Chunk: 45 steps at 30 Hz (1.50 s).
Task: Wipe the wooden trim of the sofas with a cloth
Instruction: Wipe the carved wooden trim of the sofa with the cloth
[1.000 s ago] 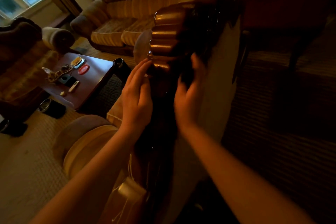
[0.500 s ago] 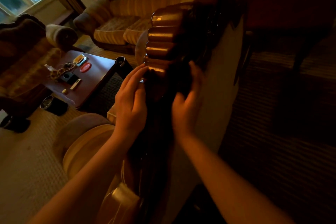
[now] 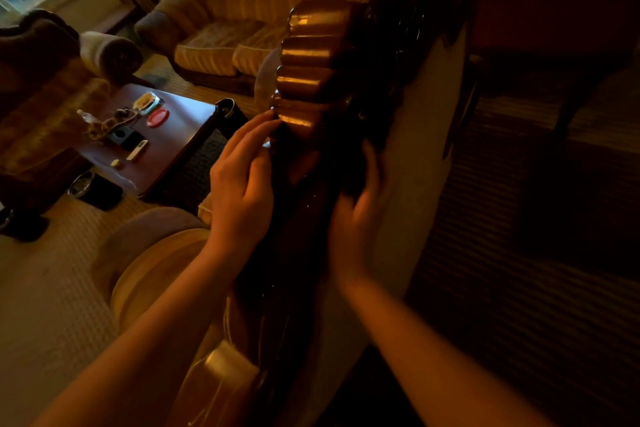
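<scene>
On sofa-back wooden trim (image 3: 308, 55), left hand (image 3: 242, 180) rests w/ straight fingers at scalloped edge. Right hand (image 3: 353, 218) blurred; grip & cloth can't be told. Trim looks stiff, glossy, prob. slippery.

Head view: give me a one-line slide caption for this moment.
Left hand steadies the scalloped, glossy brown wooden sofa trim while the right hand presses a dark cloth against it.

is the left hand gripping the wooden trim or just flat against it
Flat: the left hand lies with straight fingers, tips touching the scalloped wooden trim.
</scene>
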### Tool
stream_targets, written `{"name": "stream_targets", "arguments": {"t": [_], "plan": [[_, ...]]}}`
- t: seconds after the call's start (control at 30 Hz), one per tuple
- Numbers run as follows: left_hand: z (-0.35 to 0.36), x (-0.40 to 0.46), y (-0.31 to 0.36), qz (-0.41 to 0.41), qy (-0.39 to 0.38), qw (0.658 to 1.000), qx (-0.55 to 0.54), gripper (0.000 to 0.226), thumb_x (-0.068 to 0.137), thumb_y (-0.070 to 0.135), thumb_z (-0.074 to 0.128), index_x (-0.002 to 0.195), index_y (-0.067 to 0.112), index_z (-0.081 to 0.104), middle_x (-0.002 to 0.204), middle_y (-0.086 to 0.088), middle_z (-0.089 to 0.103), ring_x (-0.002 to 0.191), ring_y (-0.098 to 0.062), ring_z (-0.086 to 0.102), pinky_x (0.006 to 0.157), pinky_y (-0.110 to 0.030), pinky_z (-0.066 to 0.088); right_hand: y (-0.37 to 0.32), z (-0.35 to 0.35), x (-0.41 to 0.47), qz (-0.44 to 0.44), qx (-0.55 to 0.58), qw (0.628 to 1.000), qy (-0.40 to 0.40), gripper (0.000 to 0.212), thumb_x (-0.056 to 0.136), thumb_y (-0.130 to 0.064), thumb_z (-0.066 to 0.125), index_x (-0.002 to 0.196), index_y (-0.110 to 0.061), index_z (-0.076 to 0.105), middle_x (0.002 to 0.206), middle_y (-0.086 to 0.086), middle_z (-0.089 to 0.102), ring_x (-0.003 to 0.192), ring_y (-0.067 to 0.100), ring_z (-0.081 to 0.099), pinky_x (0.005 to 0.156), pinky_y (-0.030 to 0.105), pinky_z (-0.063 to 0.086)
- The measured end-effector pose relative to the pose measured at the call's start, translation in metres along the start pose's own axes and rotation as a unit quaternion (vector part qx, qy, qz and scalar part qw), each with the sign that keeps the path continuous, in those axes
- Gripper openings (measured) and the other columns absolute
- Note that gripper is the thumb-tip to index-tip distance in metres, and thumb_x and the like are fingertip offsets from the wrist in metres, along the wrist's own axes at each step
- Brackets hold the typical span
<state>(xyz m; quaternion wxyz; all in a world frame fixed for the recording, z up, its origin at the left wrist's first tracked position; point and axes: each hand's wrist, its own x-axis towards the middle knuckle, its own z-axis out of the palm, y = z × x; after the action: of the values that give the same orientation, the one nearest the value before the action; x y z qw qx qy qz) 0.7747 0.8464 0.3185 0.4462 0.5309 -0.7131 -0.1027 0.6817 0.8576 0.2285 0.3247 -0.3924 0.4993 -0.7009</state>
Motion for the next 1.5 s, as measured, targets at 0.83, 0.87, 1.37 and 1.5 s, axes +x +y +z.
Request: {"name": "stream_targets", "arguments": {"t": [0.83, 0.87, 1.37, 1.5], "plan": [[-0.105, -0.06, -0.033, -0.385, 0.223, 0.751, -0.489, 0.018, 0.097, 0.01, 0.039, 0.102, 0.008, 0.056, 0.091, -0.013, 0.063, 0.089, -0.021, 0.063, 0.089, -0.031, 0.049, -0.061, 0.018, -0.058, -0.392, -0.431, 0.783, -0.217, 0.041, 0.072, -0.028, 0.059, 0.112, -0.021, 0.063, 0.123, 0.005, 0.057, 0.124, 0.025, 0.044, 0.108, 0.049, 0.016], [-0.115, -0.072, -0.041, -0.398, 0.231, 0.752, -0.473, 0.019, 0.097, 0.01, 0.039, 0.104, 0.008, 0.056, 0.091, -0.013, 0.064, 0.09, -0.021, 0.063, 0.088, -0.031, 0.049, -0.074, 0.03, -0.042, -0.364, -0.462, 0.778, -0.223, 0.039, 0.072, -0.027, 0.062, 0.11, -0.021, 0.064, 0.121, 0.004, 0.059, 0.123, 0.025, 0.046, 0.108, 0.05, 0.017], [-0.149, -0.185, -0.104, -0.463, 0.107, 0.8, -0.366, 0.025, 0.099, 0.015, 0.034, 0.104, 0.01, 0.058, 0.094, -0.009, 0.063, 0.087, -0.018, 0.06, 0.073, -0.026, 0.046, -0.048, 0.05, -0.144, -0.491, -0.574, 0.483, -0.443, 0.034, 0.065, -0.045, 0.073, 0.088, -0.02, 0.074, 0.113, 0.004, 0.066, 0.116, 0.022, 0.057, 0.105, 0.056, 0.028], [-0.158, -0.202, -0.11, -0.471, -0.062, 0.846, -0.241, 0.025, 0.099, 0.016, 0.036, 0.095, 0.014, 0.06, 0.101, -0.008, 0.064, 0.092, -0.018, 0.06, 0.078, -0.029, 0.047, -0.09, 0.092, -0.068, -0.333, -0.678, 0.544, -0.365, 0.036, 0.09, -0.04, 0.046, 0.106, -0.016, 0.066, 0.124, 0.005, 0.055, 0.129, 0.024, 0.036, 0.11, 0.049, 0.013]]}}
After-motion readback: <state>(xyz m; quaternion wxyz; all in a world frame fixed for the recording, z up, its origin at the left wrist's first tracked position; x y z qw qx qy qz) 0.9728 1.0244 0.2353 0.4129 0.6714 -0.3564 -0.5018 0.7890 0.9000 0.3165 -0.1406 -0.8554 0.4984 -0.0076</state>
